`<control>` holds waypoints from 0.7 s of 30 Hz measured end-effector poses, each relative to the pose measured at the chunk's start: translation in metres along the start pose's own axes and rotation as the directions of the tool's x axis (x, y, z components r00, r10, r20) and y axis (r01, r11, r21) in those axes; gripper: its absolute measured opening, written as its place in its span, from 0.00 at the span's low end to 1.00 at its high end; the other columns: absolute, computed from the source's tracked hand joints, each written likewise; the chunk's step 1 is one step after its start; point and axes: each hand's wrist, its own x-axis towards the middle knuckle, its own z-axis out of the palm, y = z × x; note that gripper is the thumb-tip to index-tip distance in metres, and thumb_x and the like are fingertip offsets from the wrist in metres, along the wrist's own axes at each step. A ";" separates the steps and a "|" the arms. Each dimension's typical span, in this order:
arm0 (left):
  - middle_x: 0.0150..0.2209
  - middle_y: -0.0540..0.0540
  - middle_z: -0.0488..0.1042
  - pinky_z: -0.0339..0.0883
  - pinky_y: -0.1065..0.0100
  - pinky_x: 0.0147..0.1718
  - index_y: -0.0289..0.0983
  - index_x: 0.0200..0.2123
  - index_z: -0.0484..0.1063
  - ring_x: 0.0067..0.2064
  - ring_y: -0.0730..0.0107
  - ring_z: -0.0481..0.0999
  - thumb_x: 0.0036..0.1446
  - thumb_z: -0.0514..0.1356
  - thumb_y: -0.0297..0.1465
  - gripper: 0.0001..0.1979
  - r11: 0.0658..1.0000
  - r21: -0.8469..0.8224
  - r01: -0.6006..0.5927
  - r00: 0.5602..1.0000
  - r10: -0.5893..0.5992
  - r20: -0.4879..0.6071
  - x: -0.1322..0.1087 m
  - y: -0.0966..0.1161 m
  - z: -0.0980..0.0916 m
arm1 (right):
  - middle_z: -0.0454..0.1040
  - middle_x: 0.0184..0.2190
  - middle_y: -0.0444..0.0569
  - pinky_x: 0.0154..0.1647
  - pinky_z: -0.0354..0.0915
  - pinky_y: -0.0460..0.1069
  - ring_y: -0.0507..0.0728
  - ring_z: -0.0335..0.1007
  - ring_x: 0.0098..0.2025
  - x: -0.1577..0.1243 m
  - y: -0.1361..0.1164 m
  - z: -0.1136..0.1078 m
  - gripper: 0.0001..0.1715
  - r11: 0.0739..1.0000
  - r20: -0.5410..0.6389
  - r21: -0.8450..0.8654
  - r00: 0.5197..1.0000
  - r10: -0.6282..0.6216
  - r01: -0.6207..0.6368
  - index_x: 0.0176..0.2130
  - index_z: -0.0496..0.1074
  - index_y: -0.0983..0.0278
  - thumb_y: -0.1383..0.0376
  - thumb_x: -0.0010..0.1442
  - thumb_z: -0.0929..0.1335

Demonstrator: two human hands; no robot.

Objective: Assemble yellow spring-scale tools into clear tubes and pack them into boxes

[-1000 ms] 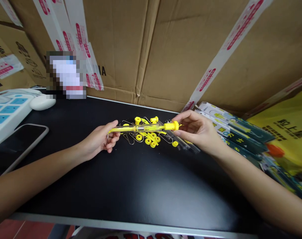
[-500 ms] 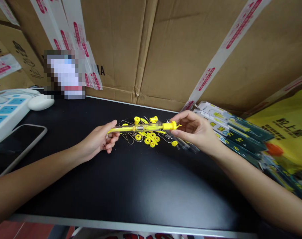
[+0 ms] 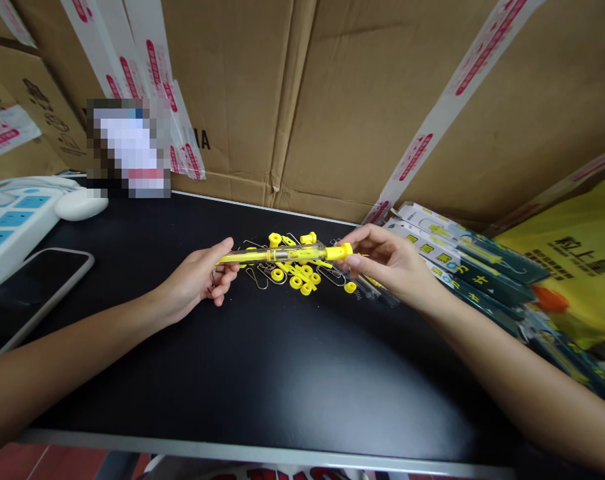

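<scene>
**One tube [image 3: 307,254], held at both ends**

Big brown cardboard [image 3: 222,100] stands at the back like a wall, so I guess small things can't roll off that way. Next comes the black surface [image 3: 262,387]. Its near part is bare, which leaves the arms room to move.

On the right sits a yellow bag [image 3: 572,240], and in front of it is a heap of flat packs [image 3: 507,261]. They look pushed to the side to be out of the way. Over on the left are a white power strip [image 3: 35,227] and a dark phone [image 3: 37,300], well apart from the small parts.

Now the hands. The left hand [image 3: 197,283] has its fingers wrapped around one end of the see-through tube, maybe to keep it steady. The right hand [image 3: 397,261] has its thumb and first finger pinched on the yellow cap [image 3: 338,252] at the other end. Tips seem best for such a little thing. The tube lies almost flat in the air, over the pile.

Last are the tiny bits: wire hooks [image 3: 257,281] and yellow rings [image 3: 306,289], all in one bunch under the tube. I think they're there because both hands can reach them easily.
</scene>
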 end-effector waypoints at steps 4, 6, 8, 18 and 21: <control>0.16 0.55 0.59 0.58 0.77 0.12 0.34 0.26 0.65 0.15 0.82 0.56 0.62 0.53 0.46 0.21 1.000 0.016 -0.017 1.000 0.017 0.011 0.000 0.000 0.000 | 0.74 0.29 0.46 0.25 0.67 0.45 0.50 0.68 0.26 -0.001 0.001 0.000 0.15 1.000 0.018 -0.009 0.999 0.029 -0.029 0.36 0.70 0.63 0.55 0.57 0.71; 0.16 0.55 0.59 0.59 0.76 0.12 0.34 0.26 0.66 0.15 0.82 0.56 0.62 0.53 0.46 0.21 0.999 0.025 -0.029 1.000 0.029 0.008 -0.001 0.000 0.001 | 0.75 0.28 0.46 0.24 0.65 0.44 0.50 0.67 0.26 -0.002 0.001 0.001 0.15 0.999 0.024 -0.014 0.999 0.049 -0.049 0.35 0.70 0.63 0.53 0.58 0.70; 0.17 0.55 0.60 0.60 0.76 0.12 0.34 0.26 0.66 0.15 0.81 0.57 0.62 0.53 0.45 0.21 0.998 0.036 -0.043 0.999 0.043 -0.008 -0.001 0.000 0.002 | 0.75 0.28 0.46 0.23 0.64 0.44 0.50 0.66 0.25 -0.002 0.002 0.001 0.16 0.997 0.024 -0.037 0.998 0.062 -0.061 0.34 0.70 0.63 0.52 0.59 0.69; 0.19 0.54 0.62 0.62 0.77 0.13 0.35 0.26 0.65 0.15 0.82 0.59 0.60 0.54 0.48 0.22 0.987 0.116 -0.112 0.994 0.113 -0.007 -0.003 -0.002 0.002 | 0.72 0.24 0.45 0.18 0.58 0.43 0.46 0.60 0.19 -0.003 0.001 0.004 0.22 0.987 0.032 -0.126 0.995 0.100 -0.095 0.29 0.68 0.64 0.49 0.61 0.66; 0.19 0.54 0.62 0.62 0.77 0.13 0.35 0.26 0.65 0.15 0.82 0.59 0.60 0.55 0.48 0.22 0.985 0.123 -0.117 0.993 0.118 -0.003 -0.003 -0.002 0.002 | 0.72 0.23 0.44 0.17 0.57 0.42 0.46 0.61 0.19 -0.004 0.002 0.006 0.23 0.988 0.058 -0.108 0.991 0.121 -0.114 0.29 0.67 0.64 0.48 0.61 0.65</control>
